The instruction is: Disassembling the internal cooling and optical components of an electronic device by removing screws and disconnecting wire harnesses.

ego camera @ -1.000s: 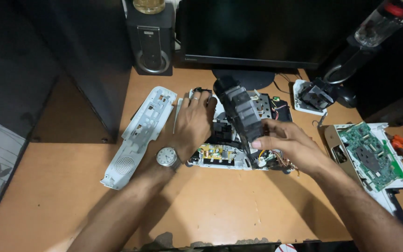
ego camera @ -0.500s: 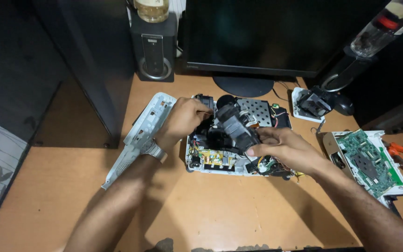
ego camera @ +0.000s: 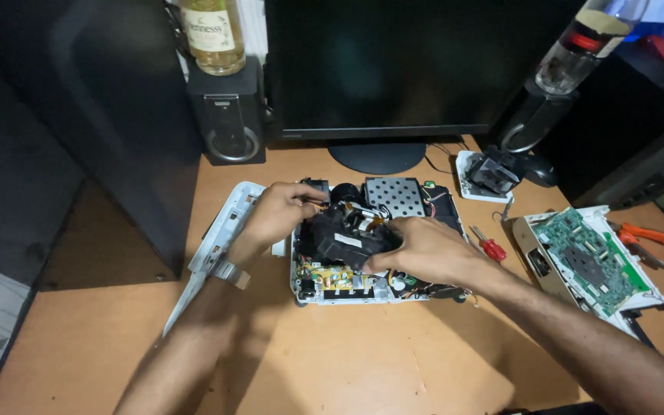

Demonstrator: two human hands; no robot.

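Note:
An opened white device chassis (ego camera: 363,290) lies on the wooden desk (ego camera: 332,361), its circuit boards and a perforated metal shield (ego camera: 395,196) exposed. A black boxy module (ego camera: 340,242) sits low inside it. My right hand (ego camera: 424,250) grips the module's right end from above. My left hand (ego camera: 278,211) holds the module's left side at the chassis's upper left corner, a watch on its wrist.
A white cover panel (ego camera: 220,246) lies left of the chassis. A red-handled screwdriver (ego camera: 489,247), a small black part on a white tray (ego camera: 489,173), a green circuit board (ego camera: 589,257) and orange pliers (ego camera: 643,234) sit right. Monitor (ego camera: 416,69), speaker (ego camera: 228,115) and bottle (ego camera: 210,34) stand behind.
The black module, earlier lifted and tilted above the chassis, has come down into it. Both hands lowered with it.

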